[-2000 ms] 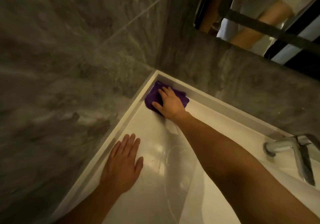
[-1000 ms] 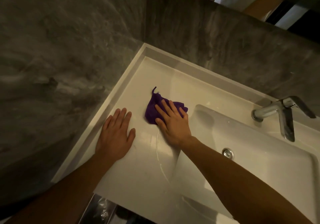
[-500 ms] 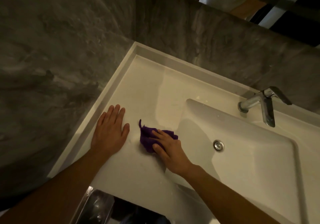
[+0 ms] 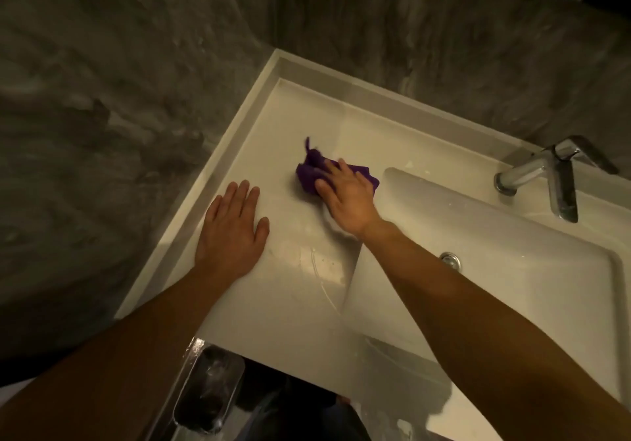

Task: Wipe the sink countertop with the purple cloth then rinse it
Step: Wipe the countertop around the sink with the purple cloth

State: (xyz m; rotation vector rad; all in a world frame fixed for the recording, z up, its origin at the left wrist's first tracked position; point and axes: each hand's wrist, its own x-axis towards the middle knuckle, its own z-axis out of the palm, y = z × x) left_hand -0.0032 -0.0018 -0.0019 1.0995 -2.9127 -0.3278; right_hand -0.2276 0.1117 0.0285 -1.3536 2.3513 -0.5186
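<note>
The purple cloth (image 4: 309, 170) lies bunched on the white countertop (image 4: 290, 122), left of the basin (image 4: 512, 269). My right hand (image 4: 346, 198) presses down on it with fingers spread over its right part, so much of the cloth is hidden under the palm. My left hand (image 4: 230, 232) rests flat on the counter near the left rim, fingers apart, holding nothing, a short gap left of the cloth.
A chrome faucet (image 4: 553, 181) stands at the back right of the basin, and the drain (image 4: 450, 259) sits in its floor. Grey stone walls close the counter on the left and back. A shiny dark bin (image 4: 205, 389) sits below the front edge.
My right hand drew the cloth from the back left corner toward the front, then pushed it back away from me to mid-counter. My left hand stays flat on the counter.
</note>
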